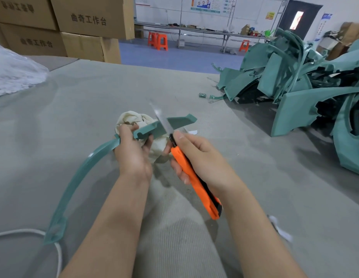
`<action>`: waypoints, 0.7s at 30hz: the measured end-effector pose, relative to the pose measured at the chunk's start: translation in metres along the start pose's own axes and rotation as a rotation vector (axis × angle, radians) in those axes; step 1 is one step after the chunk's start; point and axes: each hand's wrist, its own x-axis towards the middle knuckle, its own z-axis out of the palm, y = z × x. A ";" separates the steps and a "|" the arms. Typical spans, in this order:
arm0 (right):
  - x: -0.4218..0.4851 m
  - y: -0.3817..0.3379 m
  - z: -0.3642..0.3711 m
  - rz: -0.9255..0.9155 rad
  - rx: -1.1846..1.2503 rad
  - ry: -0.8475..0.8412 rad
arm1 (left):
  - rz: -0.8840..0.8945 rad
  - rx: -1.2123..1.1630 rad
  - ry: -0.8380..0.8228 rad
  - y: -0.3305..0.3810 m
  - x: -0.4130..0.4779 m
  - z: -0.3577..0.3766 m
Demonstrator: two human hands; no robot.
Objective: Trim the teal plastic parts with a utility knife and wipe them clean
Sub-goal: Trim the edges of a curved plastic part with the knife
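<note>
Grey ribbed surface point(94, 93). Beyond the left hand point(132, 155), stacked cardboard boxes point(88, 19); beyond the right hand point(195, 155), blue floor point(174, 57), orange stools point(157, 42), long workbench point(204, 31), white wall point(164, 17).

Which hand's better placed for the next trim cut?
Right. The right hand grips the utility knife, blade already at the teal part; the left hand holds that part steady.

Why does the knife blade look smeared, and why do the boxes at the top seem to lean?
In the head view the silver blade of the orange utility knife is motion-blurred, ghosting across the curved teal plastic strip; the same view's wide-angle lens bows its edges, so the brown cardboard boxes lean; its lighting is soft, leaving only faint shadows on the grey fabric surface.
</note>
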 end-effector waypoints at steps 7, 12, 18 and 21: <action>0.009 0.008 -0.015 0.025 -0.116 0.445 | -0.010 -0.021 0.025 0.002 0.000 0.002; 0.007 0.009 -0.012 -0.040 -0.186 0.404 | 0.000 -0.032 0.041 0.003 0.001 0.001; 0.006 0.012 0.002 -0.247 -0.442 0.393 | 0.020 -0.015 0.056 0.002 0.000 0.002; 0.006 0.014 0.012 -0.233 -0.539 0.360 | 0.018 0.009 0.059 0.002 0.000 0.002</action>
